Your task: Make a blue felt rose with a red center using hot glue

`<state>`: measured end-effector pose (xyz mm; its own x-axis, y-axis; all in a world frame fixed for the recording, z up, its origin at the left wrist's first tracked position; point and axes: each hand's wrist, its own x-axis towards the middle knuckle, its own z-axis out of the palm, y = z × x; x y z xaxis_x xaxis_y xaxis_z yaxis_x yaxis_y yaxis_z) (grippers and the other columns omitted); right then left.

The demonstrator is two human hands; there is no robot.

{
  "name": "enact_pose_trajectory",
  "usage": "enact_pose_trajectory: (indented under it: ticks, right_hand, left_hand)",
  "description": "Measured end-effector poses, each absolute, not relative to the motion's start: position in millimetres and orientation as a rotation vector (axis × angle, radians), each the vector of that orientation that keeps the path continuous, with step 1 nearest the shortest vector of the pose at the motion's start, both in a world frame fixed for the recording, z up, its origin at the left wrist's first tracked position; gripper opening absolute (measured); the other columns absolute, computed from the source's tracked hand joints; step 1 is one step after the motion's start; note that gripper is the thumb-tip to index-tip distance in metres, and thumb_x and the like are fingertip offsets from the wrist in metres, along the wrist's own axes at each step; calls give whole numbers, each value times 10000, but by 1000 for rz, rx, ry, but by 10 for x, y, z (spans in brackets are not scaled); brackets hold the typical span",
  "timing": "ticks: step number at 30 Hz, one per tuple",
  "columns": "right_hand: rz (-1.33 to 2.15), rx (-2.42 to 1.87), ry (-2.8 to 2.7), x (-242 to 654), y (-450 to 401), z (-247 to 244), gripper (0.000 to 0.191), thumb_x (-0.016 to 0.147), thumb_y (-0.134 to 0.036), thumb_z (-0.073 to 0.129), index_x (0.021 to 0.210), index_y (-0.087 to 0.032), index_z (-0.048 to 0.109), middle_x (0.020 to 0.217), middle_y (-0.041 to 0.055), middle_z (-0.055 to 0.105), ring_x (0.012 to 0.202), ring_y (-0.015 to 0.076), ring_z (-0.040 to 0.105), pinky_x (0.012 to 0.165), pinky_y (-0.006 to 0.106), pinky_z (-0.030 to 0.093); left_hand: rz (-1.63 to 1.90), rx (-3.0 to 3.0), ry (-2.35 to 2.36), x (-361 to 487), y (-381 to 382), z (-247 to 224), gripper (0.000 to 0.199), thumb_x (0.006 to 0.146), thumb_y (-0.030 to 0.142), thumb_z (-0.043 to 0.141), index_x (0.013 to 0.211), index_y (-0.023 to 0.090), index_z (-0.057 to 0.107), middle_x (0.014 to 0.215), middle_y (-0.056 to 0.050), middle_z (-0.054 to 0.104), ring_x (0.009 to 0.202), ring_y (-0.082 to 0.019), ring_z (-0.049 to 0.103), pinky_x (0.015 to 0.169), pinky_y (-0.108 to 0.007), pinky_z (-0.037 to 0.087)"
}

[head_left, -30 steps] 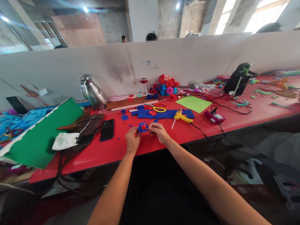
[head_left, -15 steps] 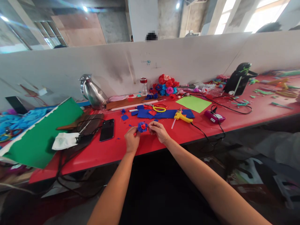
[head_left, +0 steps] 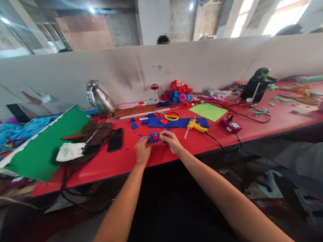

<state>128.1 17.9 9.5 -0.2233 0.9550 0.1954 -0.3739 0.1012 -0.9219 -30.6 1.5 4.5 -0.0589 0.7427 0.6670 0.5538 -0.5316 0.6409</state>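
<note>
Blue petals curl around a red middle on the small flower (head_left: 154,136), which is between the two hands, above the near part of the red tabletop (head_left: 128,159). The left hand (head_left: 142,150) holds the flower from its left side, with thumb and finger squeezed close. The right hand (head_left: 171,141) pinches at the flower's right edge, its fingertips close together too. Just past the hands lies a long blue strip (head_left: 180,123), with a yellow glue gun (head_left: 198,126) on its right end and yellow scissors (head_left: 172,118) by its far edge. A black phone (head_left: 115,139) lies to the left. Farther back, a bunch of bright flowers (head_left: 182,89) sits beside a jar (head_left: 154,94) with a red lid.
</note>
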Motion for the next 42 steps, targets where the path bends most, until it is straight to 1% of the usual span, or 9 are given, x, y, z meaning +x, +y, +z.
enact_pose_trajectory:
  ticks: [5,11,17,26,30,32,35,38,42]
  right_hand:
    - [1452,-680,-1220,1275,193,78,368,602,-480,821,686,-198,599,542,-54,514,471,83,383,493,253,308]
    - [1461,-668,-1241,1280,207,50,355,625,-466,811,654,-193,586,532,-54,505,467,78,380,495,249,302]
    - [1468,-669,-1241,1289,206,50,324,646,-439,796,664,-190,589,533,-51,512,468,81,394,495,248,304]
    - [1443,-682,-1254,1295,224,35,268,662,-400,741,665,-196,567,545,-47,504,484,87,417,501,242,328]
    - [1402,-714,-1277,1293,249,2,214,687,-374,692,712,-198,572,594,-44,515,508,88,432,512,238,347]
    - [1374,-737,-1305,1281,261,-18,191,700,-353,677,770,-199,589,663,-37,550,524,83,448,528,235,365]
    - [1344,-765,-1396,1245,273,-53,207,687,-317,694,837,-193,625,769,-20,609,555,81,485,558,237,389]
    - [1319,-786,-1512,1206,285,-96,176,682,-290,707,800,-177,643,693,-31,596,540,86,476,556,238,378]
    - [1258,-813,-1608,1187,303,-147,141,742,-305,674,744,-168,640,628,-43,556,542,89,452,557,236,358]
  left_hand:
    - [1625,2027,1411,-307,11,60,165,799,150,575,691,206,686,704,-23,692,680,-172,636,662,-268,508]
    - [1604,2021,1406,-305,9,54,170,808,168,584,662,205,664,680,-14,673,659,-166,616,649,-259,490]
    - [1586,2011,1392,-307,25,36,162,821,199,598,671,196,660,679,-14,666,638,-157,600,638,-256,476]
    - [1613,1969,1418,-313,23,42,221,854,269,601,659,188,666,667,-20,663,641,-160,593,644,-258,470]
    - [1627,1945,1440,-322,14,48,214,856,309,614,707,183,702,694,-32,684,651,-169,601,656,-272,474]
    - [1627,1940,1442,-323,7,52,213,850,324,625,716,187,717,695,-33,691,654,-175,605,668,-281,477]
    - [1615,1942,1425,-315,-8,64,215,854,340,626,744,194,740,713,-36,710,673,-183,625,685,-287,487]
    - [1600,1943,1392,-301,-25,83,234,866,370,618,777,203,756,729,-38,730,688,-186,649,691,-285,502]
    - [1594,1941,1357,-290,-37,103,278,866,404,622,720,204,748,687,-32,723,667,-183,652,677,-280,512]
